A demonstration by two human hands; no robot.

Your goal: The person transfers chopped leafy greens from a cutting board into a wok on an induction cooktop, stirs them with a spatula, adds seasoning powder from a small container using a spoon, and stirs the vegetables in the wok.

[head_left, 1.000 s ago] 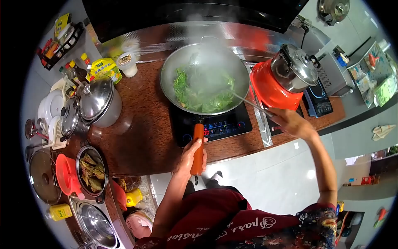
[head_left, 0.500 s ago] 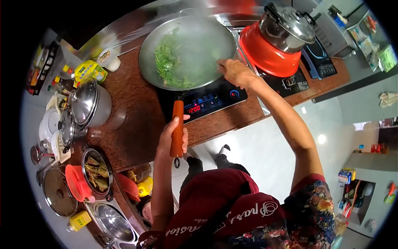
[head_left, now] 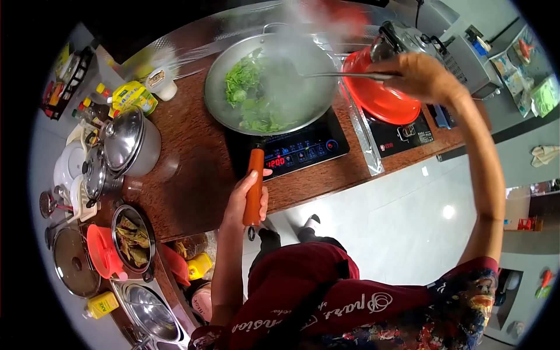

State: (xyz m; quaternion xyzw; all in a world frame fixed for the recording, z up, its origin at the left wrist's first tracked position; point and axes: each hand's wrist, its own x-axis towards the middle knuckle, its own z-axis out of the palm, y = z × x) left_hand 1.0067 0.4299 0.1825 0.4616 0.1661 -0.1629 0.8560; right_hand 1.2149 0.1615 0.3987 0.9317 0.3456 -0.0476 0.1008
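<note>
My left hand (head_left: 238,204) is wrapped round the brown wooden handle (head_left: 254,186) of a wok (head_left: 312,108). The wok stands on a lit induction cooker (head_left: 318,153) with a red number display. Leafy greens (head_left: 242,81) lie in its left and lower parts, under rising steam. My right hand (head_left: 417,76), slightly blurred, is raised to the right of the wok and closed on a long metal-handled cooking utensil (head_left: 344,74). The utensil points left into the wok. Steam hides its head, so its exact kind does not show.
Right of the wok are a red basin (head_left: 388,111) and a lidded steel pot (head_left: 417,39), partly behind my right hand. On the left stand a tall lidded pot (head_left: 143,146), a yellow pouch (head_left: 137,96), a white cup (head_left: 161,87) and a pan of brownish leaves (head_left: 133,236). A sink (head_left: 149,309) lies lower left.
My right hand has moved right and up from the wok's rim, so the utensil's handle now shows. Greens have shifted in the wok. My left hand keeps its hold on the wok handle.
</note>
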